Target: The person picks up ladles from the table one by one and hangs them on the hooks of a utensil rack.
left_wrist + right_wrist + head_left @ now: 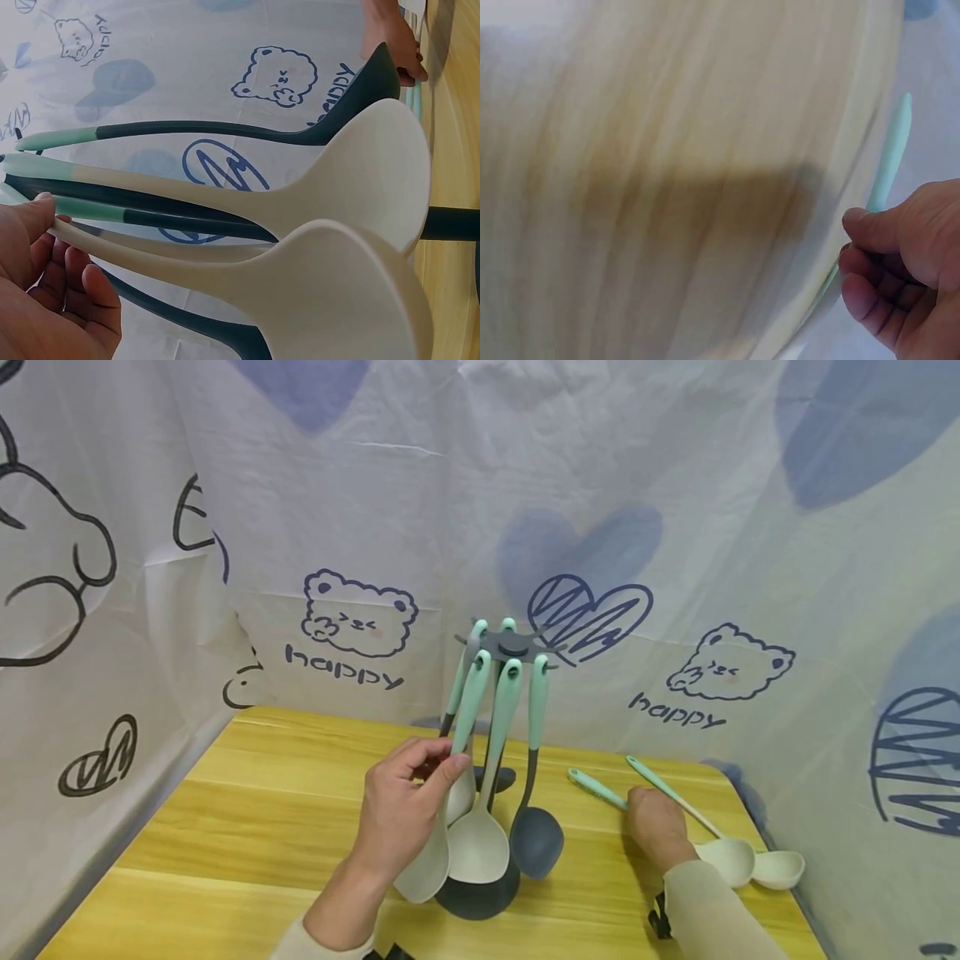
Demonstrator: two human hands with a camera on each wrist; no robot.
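A dark grey utensil rack with a round dark base carries several mint-handled utensils. My left hand pinches the neck of a hanging white spoon between thumb and fingers, just below its mint handle; the left wrist view shows this pinch too. Beside it hang a white ladle and a dark grey ladle. Over the right of the table, my right hand grips the mint handle of another white spoon. The fingers hide the middle of that handle.
A second white spoon with a thin mint handle lies at the table's right edge, partly behind the first. Behind the wooden table hangs a white printed cloth, which also closes in both sides.
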